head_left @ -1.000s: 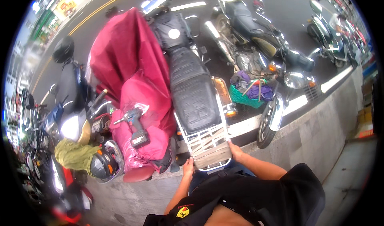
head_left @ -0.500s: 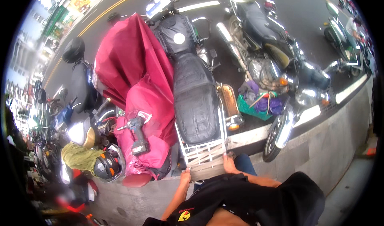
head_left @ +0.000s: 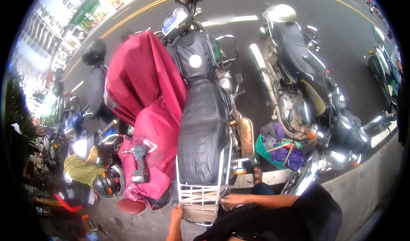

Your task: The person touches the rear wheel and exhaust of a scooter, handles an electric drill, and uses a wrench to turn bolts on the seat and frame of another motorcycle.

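A motorcycle with a long black seat (head_left: 203,134) stands in front of me, its tail toward me. Behind the seat is a white metal rear rack (head_left: 180,195), wound with beige straps (head_left: 200,211). My left hand (head_left: 177,212) is closed on the rack's left rail. At the rack's right edge lies my right hand (head_left: 232,201), its fingers stretched out and the hand nearly flat. Whether its fingertips touch the rail I cannot tell. A black bag (head_left: 193,55) with a white disc sits ahead of the seat.
To the left, a red cover (head_left: 143,76) drapes another vehicle, with a cordless drill (head_left: 139,164) on it. Beside it sits a black helmet (head_left: 109,183). A green basket (head_left: 265,149) holding purple cloth stands right, near a parked motorcycle (head_left: 290,49). A sandalled foot (head_left: 257,175) is by the kerb.
My right hand has gone from gripping the rack's right rail to lying stretched out beside it. The motorcycle's tail is slightly nearer me. A sandalled foot has come into view.
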{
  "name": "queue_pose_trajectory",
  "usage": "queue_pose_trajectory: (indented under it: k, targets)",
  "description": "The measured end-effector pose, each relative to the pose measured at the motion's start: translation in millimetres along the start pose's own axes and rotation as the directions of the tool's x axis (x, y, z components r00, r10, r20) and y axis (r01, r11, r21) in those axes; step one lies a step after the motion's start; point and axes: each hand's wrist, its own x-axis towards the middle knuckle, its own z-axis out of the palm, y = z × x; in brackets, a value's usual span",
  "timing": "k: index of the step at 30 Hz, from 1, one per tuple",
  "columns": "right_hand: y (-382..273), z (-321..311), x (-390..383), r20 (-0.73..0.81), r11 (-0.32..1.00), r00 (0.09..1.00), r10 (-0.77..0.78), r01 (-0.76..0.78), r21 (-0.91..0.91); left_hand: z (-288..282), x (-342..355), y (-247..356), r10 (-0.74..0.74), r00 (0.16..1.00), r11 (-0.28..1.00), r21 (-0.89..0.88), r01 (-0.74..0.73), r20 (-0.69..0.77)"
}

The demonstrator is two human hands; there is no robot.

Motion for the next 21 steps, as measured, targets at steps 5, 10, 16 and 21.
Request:
queue_pose_trajectory:
  k: [5,10,16,21]
  targets:
    - [-62.0,-118.5,-64.0,-0.338,0.95,0.94,-0.041,-0.068,-0.305,0.4,-7.6,5.1,-0.144,0.99,0.97,0.196,0.142,-0.006]
    - [-198.1,-219.7,-155.2,-0.692,0.506,0.566,-0.449,-0.477,-0.719,2.7,-14.5,36.8,-0.152,0.988,0.936,0.316,0.156,-0.036]
    - [-462.6,-364.1,-208.1,-0.187,-0.017,0.184,-0.965,-0.755,-0.655,13.5,-13.4,45.4,-0.201,0.971,0.935,0.27,0.229,-0.126]
    - [-656.1,-402.4,-222.5,-0.116,-0.004,0.075,-0.99,-0.856,-0.518,15.3,-19.9,47.6,-0.366,0.9,0.872,0.252,0.42,-0.235]
